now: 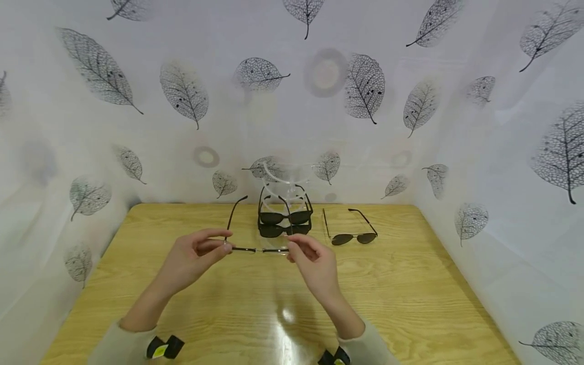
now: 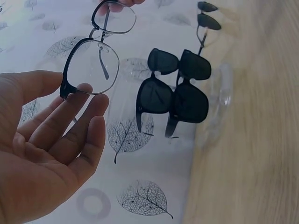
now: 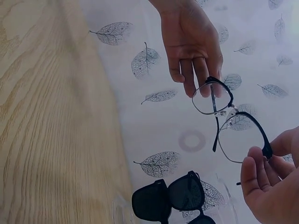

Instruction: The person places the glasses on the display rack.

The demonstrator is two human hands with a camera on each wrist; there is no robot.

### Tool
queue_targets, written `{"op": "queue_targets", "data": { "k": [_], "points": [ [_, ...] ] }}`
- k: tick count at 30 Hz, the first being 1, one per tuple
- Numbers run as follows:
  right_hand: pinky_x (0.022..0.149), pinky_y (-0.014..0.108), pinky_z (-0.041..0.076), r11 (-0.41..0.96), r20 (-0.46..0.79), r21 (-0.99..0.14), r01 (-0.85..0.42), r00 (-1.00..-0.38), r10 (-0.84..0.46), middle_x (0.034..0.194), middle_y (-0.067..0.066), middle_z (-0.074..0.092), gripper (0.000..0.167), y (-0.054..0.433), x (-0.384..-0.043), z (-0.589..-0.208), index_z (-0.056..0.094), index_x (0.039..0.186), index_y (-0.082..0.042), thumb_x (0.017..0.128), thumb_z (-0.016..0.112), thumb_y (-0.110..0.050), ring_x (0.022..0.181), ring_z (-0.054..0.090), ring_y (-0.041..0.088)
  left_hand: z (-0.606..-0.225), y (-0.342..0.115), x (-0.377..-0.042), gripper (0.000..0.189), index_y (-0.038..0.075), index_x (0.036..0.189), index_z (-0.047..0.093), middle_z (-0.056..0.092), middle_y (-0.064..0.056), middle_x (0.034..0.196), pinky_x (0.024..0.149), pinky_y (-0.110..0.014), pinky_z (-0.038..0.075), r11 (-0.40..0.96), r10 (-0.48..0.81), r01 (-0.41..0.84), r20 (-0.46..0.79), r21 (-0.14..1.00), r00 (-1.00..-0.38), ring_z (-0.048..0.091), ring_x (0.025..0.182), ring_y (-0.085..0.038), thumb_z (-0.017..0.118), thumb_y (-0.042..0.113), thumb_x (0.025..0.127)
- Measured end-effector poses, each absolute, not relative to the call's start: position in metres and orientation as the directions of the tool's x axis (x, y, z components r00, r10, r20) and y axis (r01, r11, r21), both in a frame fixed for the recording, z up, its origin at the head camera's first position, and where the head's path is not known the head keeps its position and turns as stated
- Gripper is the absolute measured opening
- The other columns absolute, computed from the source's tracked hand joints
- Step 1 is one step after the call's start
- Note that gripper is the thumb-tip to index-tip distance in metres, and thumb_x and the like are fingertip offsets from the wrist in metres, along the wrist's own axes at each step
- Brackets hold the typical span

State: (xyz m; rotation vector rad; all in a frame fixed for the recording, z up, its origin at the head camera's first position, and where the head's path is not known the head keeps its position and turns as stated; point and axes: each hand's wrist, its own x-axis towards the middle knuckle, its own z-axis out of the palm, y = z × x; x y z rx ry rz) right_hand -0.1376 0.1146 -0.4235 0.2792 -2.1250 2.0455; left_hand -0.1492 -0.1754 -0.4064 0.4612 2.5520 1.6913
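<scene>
Clear-lensed eyeglasses (image 1: 244, 249) with dark upper rims are held up over the table between both hands, their temples unfolded and pointing away from me. My left hand (image 1: 189, 261) pinches the left end of the frame (image 2: 67, 74) between thumb and fingers. At the other end, my right hand (image 1: 319, 268) pinches the frame near its hinge (image 3: 267, 150). Behind them, two pairs of black sunglasses (image 1: 298, 218) sit one above the other on a clear stand (image 1: 292, 190). Thin-framed sunglasses (image 1: 342, 239) lie with temples open to the right of the stand.
A wood-grain table (image 1: 392, 294) lies under the hands. White cloth (image 1: 292, 116) with a printed leaf pattern rises at its back and along both sides. Black bands (image 1: 165, 348) are strapped on both sleeves.
</scene>
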Motion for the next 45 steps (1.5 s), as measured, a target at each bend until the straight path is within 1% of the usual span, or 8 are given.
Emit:
{"op": "queue_targets", "data": {
  "k": [6,9,19,24,30,34,41,45],
  "points": [
    [0.078,0.028,0.064,0.044,0.270,-0.962,-0.269,-0.962,0.025,0.100,0.016,0.076,0.017,0.123,-0.134,-0.422,0.075,0.115,0.001,0.099,0.071,-0.004,0.081,0.073,0.010,-0.406,-0.167,-0.156,0.034,0.017,0.134,0.070,0.081,-0.003,0.113,0.088,-0.029,0.060,0.352,0.300,0.245,0.140,0.903,-0.944,0.078,0.103,-0.012,0.073,0.029,0.102],
    [0.077,0.027,0.063,0.052,0.281,-0.959,-0.279,-0.958,0.047,0.099,0.020,0.075,0.017,0.127,-0.134,-0.423,0.075,0.115,0.002,0.099,0.072,-0.004,0.080,0.073,0.009,-0.405,-0.161,-0.159,0.034,0.017,0.133,0.071,0.081,-0.003,0.114,0.088,-0.030,0.060,0.344,0.309,0.251,0.144,0.905,-0.940,0.078,0.103,-0.011,0.073,0.029,0.101],
    [0.074,0.027,0.063,0.087,0.286,-0.957,-0.277,-0.951,0.116,0.086,-0.003,0.075,0.016,0.141,-0.147,-0.418,0.077,0.113,0.001,0.099,0.072,-0.004,0.077,0.074,0.018,-0.401,-0.142,-0.172,0.036,0.015,0.133,0.071,0.082,-0.006,0.113,0.089,-0.037,0.060,0.336,0.315,0.264,0.157,0.904,-0.936,0.079,0.102,-0.017,0.074,0.030,0.101],
    [0.072,0.026,0.061,0.096,0.269,-0.962,-0.257,-0.952,0.143,0.082,-0.003,0.074,0.015,0.145,-0.158,-0.414,0.077,0.112,0.001,0.100,0.072,-0.007,0.075,0.073,0.021,-0.400,-0.135,-0.181,0.038,0.015,0.135,0.070,0.082,-0.006,0.113,0.089,-0.039,0.058,0.342,0.307,0.246,0.140,0.907,-0.941,0.078,0.101,-0.017,0.073,0.032,0.101],
    [0.072,0.026,0.061,0.082,0.246,-0.969,-0.235,-0.955,0.167,0.085,0.008,0.075,0.016,0.147,-0.171,-0.412,0.077,0.113,0.002,0.100,0.072,-0.007,0.074,0.071,0.017,-0.400,-0.128,-0.193,0.038,0.012,0.134,0.071,0.081,-0.012,0.111,0.069,-0.027,0.044,0.321,0.293,0.247,0.152,0.914,-0.944,0.076,0.095,-0.017,0.074,0.028,0.101],
    [0.071,0.026,0.061,0.085,0.237,-0.971,-0.225,-0.955,0.176,0.087,0.014,0.075,0.017,0.147,-0.181,-0.412,0.077,0.113,0.002,0.100,0.072,-0.008,0.072,0.070,0.012,-0.401,-0.125,-0.200,0.039,0.010,0.136,0.071,0.081,-0.014,0.112,0.066,-0.025,0.042,0.309,0.274,0.255,0.172,0.916,-0.946,0.078,0.095,-0.016,0.074,0.027,0.101],
    [0.068,0.023,0.059,0.082,0.262,-0.965,-0.251,-0.946,0.191,0.084,-0.006,0.075,0.020,0.148,-0.196,-0.412,0.076,0.114,0.005,0.101,0.070,-0.008,0.070,0.070,0.015,-0.400,-0.119,-0.210,0.041,0.011,0.138,0.070,0.080,-0.014,0.116,0.090,-0.036,0.054,0.310,0.246,0.267,0.195,0.912,-0.950,0.079,0.103,-0.029,0.073,0.030,0.101],
    [0.068,0.025,0.059,0.093,0.266,-0.963,-0.252,-0.942,0.203,0.081,-0.008,0.074,0.019,0.149,-0.205,-0.413,0.076,0.114,0.004,0.101,0.069,-0.008,0.069,0.069,0.015,-0.398,-0.115,-0.218,0.041,0.011,0.138,0.069,0.079,-0.014,0.118,0.092,-0.040,0.056,0.313,0.235,0.262,0.193,0.913,-0.953,0.078,0.105,-0.032,0.072,0.030,0.102]
  ]
}}
